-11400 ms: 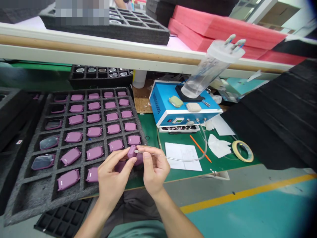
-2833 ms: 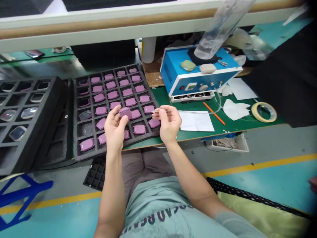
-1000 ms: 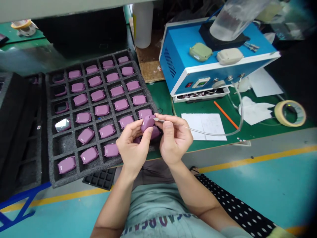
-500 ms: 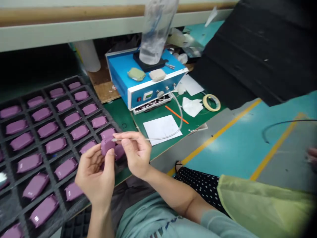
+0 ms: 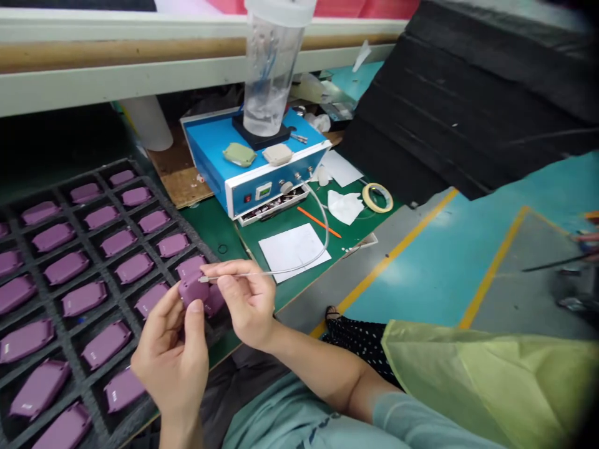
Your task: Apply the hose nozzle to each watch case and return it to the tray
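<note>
Over foam [image 5: 93, 169], left hand [image 5: 171, 362] cups mauve case [image 5: 191, 292], right hand [image 5: 246, 305] pinches clear tubing [image 5: 281, 272].

Electronics assembly workshop with foam trays [image 5: 183, 219]

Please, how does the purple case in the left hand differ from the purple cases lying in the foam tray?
The held purple case is raised in the left hand, while the tray cases lie flat, each in its own compartment of the grey foam tray. A thin tube, pinched by the right hand, reaches the held case's edge; nothing touches the tray cases. Both are the same purple, with rounded corners.
</note>
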Demonstrator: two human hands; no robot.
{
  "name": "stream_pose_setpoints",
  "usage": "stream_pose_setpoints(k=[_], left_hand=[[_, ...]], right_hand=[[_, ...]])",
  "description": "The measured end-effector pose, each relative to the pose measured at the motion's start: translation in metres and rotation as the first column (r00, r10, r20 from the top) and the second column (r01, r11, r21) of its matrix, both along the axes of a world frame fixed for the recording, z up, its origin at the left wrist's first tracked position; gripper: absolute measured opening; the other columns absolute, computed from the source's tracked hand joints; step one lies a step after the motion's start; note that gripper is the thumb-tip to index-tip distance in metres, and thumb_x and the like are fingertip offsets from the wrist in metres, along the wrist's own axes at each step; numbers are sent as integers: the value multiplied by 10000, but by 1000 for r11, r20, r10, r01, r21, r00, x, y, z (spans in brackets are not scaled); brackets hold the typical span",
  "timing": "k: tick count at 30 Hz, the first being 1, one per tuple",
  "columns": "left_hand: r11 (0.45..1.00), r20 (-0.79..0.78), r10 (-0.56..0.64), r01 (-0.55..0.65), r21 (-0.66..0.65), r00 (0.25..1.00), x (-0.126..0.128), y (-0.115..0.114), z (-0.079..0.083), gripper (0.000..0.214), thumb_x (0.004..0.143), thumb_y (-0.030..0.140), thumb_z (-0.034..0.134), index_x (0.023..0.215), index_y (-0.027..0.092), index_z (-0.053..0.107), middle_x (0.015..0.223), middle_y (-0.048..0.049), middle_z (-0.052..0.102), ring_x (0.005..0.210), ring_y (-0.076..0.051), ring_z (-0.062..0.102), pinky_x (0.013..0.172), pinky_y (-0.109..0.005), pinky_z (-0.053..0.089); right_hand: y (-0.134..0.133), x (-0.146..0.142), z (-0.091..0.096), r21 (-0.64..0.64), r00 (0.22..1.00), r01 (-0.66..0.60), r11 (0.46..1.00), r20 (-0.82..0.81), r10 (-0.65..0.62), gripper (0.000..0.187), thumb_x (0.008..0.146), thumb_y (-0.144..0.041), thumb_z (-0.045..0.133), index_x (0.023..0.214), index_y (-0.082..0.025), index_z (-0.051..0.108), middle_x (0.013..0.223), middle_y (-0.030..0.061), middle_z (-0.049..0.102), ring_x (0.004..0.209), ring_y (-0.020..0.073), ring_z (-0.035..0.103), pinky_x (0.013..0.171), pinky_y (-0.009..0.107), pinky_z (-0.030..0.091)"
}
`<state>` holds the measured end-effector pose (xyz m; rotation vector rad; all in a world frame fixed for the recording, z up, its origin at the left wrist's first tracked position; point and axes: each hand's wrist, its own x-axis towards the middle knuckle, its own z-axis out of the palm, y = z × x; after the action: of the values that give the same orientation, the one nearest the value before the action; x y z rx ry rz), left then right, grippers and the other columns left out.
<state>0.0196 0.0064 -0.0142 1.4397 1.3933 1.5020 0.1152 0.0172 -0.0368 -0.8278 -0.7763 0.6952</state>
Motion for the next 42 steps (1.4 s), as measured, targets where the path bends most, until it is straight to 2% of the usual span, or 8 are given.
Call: stream_pose_setpoints(k=[4,10,14,19,23,28,34,42], left_hand=[[1000,-2,5,-5,-22,1000,0,2,0,336,891,239,825,1226,216,802,1119,-55,835,937,-196,820,940,-280,666],[999,40,-26,26,-18,999,-1,1,2,336,901,236,819,1236,233,800,1121,-45,842,954,-161,821,911,-196,647],[998,48,-63,63,-9,997,-4,3,-3,325,909,242,806,1232,215,796,1128,-69,840,967,-194,827,906,-246,664],[997,28,-76,77,-27,997,-9,3,-12,325,929,283,783,1241,191,780,1157,-91,832,999,-213,822,949,-297,657],[993,4,-114,114,-25,993,-11,-3,-14,330,968,305,724,1264,160,750,1188,-118,822,1057,-246,813,972,-345,655],[986,-25,-165,164,-24,986,-12,-7,-17,329,1012,268,663,1318,156,713,1248,-125,805,1121,-240,797,983,-323,648],[986,-47,-165,165,-3,985,-12,-11,-17,323,1022,261,667,1332,181,704,1262,-101,805,1116,-224,799,970,-301,649],[990,-32,-141,141,-20,989,-10,-12,-17,327,1010,248,688,1328,176,711,1249,-106,808,1111,-223,799,975,-296,650]], right_hand=[[4,2,4,7,999,40,999,28,-40,162,1002,-415,679,1018,-257,708,1000,45,838,951,197,829,905,377,706],[3,0,4,38,999,32,999,14,-32,134,997,-381,695,1022,-253,726,1003,48,841,976,196,829,873,341,704],[4,-2,1,13,1000,26,1000,5,-26,184,985,-416,710,1025,-238,735,1010,61,842,972,197,825,866,328,702],[2,-4,-4,57,1000,17,998,7,-18,161,1000,-379,711,1055,-230,737,1043,71,840,990,195,825,894,336,692],[-7,-6,-7,6,998,58,998,26,-58,137,1004,-350,711,1038,-223,750,1048,62,836,986,193,822,905,335,687],[-13,-6,-9,-8,998,63,998,6,-63,91,997,-308,722,1037,-239,766,1034,38,834,1019,191,819,888,313,691],[-14,-5,-10,-3,997,73,997,24,-72,83,988,-302,726,1034,-242,760,1032,46,828,1049,217,817,884,353,705],[-15,-3,-10,12,995,71,997,73,-71,94,1003,-254,698,1071,-243,761,1043,47,817,1053,209,816,904,347,706]])
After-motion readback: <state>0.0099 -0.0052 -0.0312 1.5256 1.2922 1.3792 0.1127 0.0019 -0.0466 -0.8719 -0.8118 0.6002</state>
